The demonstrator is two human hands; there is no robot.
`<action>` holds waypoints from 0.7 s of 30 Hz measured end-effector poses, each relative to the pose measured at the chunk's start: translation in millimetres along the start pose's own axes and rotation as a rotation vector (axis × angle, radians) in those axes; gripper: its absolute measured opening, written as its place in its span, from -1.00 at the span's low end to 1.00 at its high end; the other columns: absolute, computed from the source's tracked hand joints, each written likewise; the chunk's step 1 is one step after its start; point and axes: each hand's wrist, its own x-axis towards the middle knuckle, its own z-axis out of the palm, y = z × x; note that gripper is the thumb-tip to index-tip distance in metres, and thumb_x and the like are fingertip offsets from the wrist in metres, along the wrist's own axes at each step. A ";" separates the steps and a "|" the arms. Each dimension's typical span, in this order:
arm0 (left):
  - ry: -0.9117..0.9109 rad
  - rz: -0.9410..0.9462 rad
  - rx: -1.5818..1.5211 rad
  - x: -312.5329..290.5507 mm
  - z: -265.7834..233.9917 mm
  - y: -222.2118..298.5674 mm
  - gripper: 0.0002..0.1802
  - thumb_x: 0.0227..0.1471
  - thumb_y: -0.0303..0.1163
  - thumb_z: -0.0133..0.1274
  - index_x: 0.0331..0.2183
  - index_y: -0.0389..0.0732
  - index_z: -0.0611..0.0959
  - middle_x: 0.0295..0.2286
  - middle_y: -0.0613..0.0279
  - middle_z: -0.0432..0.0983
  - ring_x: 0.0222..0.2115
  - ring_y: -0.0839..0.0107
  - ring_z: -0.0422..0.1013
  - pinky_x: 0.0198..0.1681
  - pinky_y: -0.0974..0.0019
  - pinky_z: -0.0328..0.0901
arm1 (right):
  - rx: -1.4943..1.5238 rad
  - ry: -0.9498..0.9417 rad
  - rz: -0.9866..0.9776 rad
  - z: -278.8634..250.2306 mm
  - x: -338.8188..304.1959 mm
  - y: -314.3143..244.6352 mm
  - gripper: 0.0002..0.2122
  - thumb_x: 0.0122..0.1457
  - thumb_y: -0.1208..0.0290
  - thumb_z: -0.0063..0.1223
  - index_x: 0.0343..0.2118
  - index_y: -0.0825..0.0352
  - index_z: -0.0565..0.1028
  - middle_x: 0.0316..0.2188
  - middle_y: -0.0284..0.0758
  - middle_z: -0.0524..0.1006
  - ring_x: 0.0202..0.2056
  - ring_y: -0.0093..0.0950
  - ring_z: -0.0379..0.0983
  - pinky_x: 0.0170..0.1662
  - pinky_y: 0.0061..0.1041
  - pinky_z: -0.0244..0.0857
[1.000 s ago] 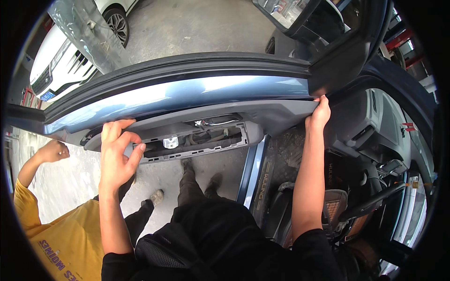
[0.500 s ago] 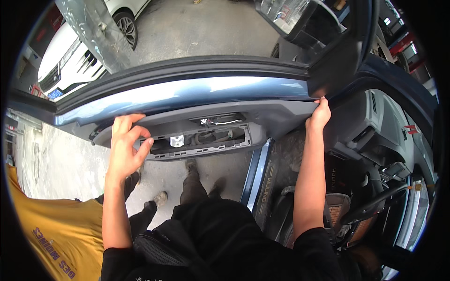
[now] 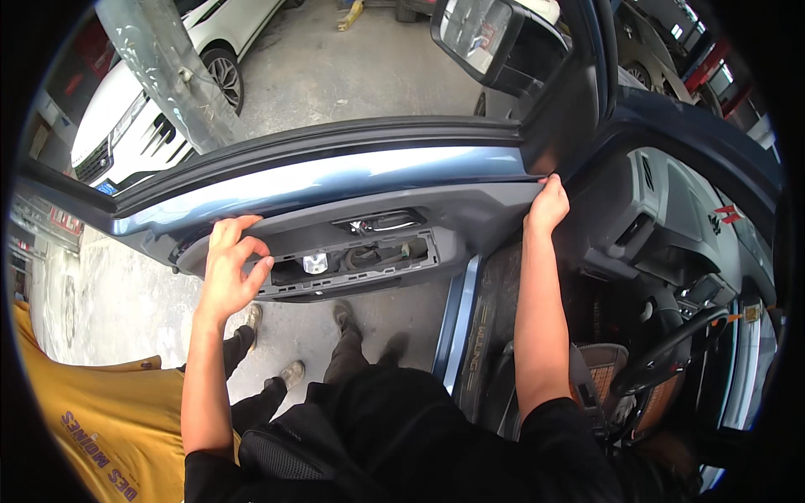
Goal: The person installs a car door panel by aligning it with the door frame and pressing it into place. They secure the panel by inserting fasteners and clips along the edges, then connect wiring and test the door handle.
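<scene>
A grey car door panel [image 3: 482, 208] lies against the inside of a blue door [image 3: 352, 172]. My left hand [image 3: 228, 272] is at the panel's rear upper part, its fingers bent over the trim and its thumb curled near the forefinger. My right hand [image 3: 548, 208] grips the panel's front upper corner, fingertips tucked at the seam beside the blue metal. Between the hands are an inner door handle [image 3: 384, 223] and, below it, a long opening framed by a slotted rim [image 3: 335, 282]. Inside that opening sit a small clear-and-silver piece [image 3: 315, 263] and dark parts.
A person in a yellow shirt [image 3: 117, 419] stands close at my left. To the right are the dashboard [image 3: 671, 193], steering wheel [image 3: 662, 360] and door sill [image 3: 457, 323]. Beyond the door are a side mirror [image 3: 474, 38], a metal post [image 3: 168, 67] and a white car [image 3: 109, 134].
My view has shifted, so the door's front end and my right hand appear farther left and slightly lower. Both hands keep their places on the panel.
</scene>
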 end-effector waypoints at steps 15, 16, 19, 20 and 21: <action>0.053 -0.296 -0.096 -86.5 -30.3 -47.4 -0.73 -0.13 -0.51 0.12 -0.27 -0.30 0.56 -0.11 -0.02 0.47 -0.07 0.02 0.39 0.02 0.12 0.26 | -0.424 -0.081 -0.160 -16.8 11.8 -1.9 -0.63 0.18 0.17 -0.09 -0.45 0.42 0.60 -0.53 -0.17 0.59 -0.42 -0.34 0.53 -0.27 -0.39 0.32; 0.020 -0.423 -0.216 -106.7 -15.6 -55.1 -0.69 -0.12 -0.52 0.11 -0.23 -0.30 0.55 -0.13 -0.01 0.47 -0.09 0.07 0.41 0.00 0.15 0.27 | -0.385 -0.072 -0.168 -18.1 20.2 9.3 -0.63 0.18 0.18 -0.08 -0.48 0.43 0.58 -0.56 -0.18 0.58 -0.44 -0.40 0.52 -0.28 -0.40 0.31; 0.012 -0.664 -0.344 -153.0 17.5 -63.2 -0.50 -0.09 -0.50 0.09 -0.04 -0.31 0.43 -0.10 -0.02 0.43 -0.07 0.13 0.38 0.01 0.18 0.25 | -0.123 -0.210 -0.033 -18.4 29.2 26.6 -0.66 0.21 0.25 -0.10 -0.51 0.46 0.52 -0.60 -0.39 0.47 -0.49 -0.58 0.33 -0.34 -0.53 0.21; 0.129 -0.604 -0.228 -154.2 21.7 -63.7 -0.48 -0.10 -0.51 0.08 -0.03 -0.32 0.42 -0.07 -0.05 0.39 -0.04 0.10 0.34 0.04 0.16 0.21 | -0.129 -0.219 0.009 -16.3 25.0 17.5 -0.68 0.21 0.27 -0.11 -0.51 0.45 0.51 -0.58 -0.41 0.46 -0.49 -0.60 0.31 -0.34 -0.55 0.19; 0.245 -0.542 -0.108 -150.5 18.7 -64.6 -0.47 -0.11 -0.52 0.08 -0.02 -0.32 0.41 -0.04 -0.08 0.36 0.00 0.06 0.29 0.08 0.14 0.17 | -0.133 -0.230 0.051 -11.4 20.1 12.6 -0.69 0.22 0.29 -0.11 -0.51 0.44 0.50 -0.57 -0.44 0.44 -0.48 -0.62 0.28 -0.34 -0.57 0.17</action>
